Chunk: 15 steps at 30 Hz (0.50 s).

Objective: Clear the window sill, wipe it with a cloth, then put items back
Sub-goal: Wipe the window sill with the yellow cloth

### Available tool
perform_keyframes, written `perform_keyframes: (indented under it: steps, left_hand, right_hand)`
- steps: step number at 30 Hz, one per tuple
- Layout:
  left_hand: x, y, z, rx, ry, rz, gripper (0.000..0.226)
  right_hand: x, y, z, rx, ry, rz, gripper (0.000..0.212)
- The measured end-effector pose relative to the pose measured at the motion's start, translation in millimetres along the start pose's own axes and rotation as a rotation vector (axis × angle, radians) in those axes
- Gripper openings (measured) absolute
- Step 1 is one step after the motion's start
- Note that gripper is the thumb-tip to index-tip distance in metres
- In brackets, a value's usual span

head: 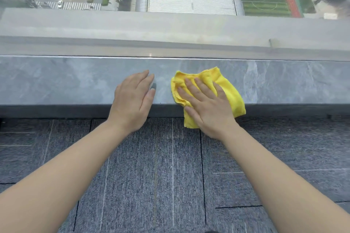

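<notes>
A grey marbled window sill (56,81) runs across the view below the glass. A crumpled yellow cloth (230,91) lies on the sill right of centre, one corner hanging over the front edge. My right hand (206,104) presses flat on the cloth, fingers spread and pointing up-left. My left hand (132,100) rests palm down on the bare sill just left of the cloth, fingers together, holding nothing. No other items stand on the visible stretch of sill.
The window pane (170,30) rises straight behind the sill, with streets and a sports field far below. Dark grey carpet tiles (161,166) cover the floor in front of the sill's dark front face (56,110).
</notes>
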<state>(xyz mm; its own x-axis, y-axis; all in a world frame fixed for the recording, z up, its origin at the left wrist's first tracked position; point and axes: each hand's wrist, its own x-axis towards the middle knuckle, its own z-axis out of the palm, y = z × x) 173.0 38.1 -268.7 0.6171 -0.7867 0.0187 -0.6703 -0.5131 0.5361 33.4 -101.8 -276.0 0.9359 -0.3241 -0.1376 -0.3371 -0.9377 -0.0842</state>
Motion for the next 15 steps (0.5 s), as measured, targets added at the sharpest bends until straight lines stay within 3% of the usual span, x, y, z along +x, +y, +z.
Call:
perform_keyframes:
  steps: [4, 8, 15]
  left_hand:
    - [8.4, 20.1, 10.8, 0.002, -0.025, 0.051, 0.064]
    - [15.8, 43.3, 24.1, 0.006, -0.049, 0.086, 0.067]
    - [18.7, 54.0, 29.5, 0.056, -0.098, 0.019, 0.069]
  right_hand:
    - [-26.9, 37.1, 0.6, 0.113, -0.055, 0.272, 0.074]
    - [-25.6, 68.8, -7.9, 0.151, -0.095, 0.565, 0.056]
    - [24.8, 63.3, -8.0, 0.262, -0.056, 0.893, 0.070]
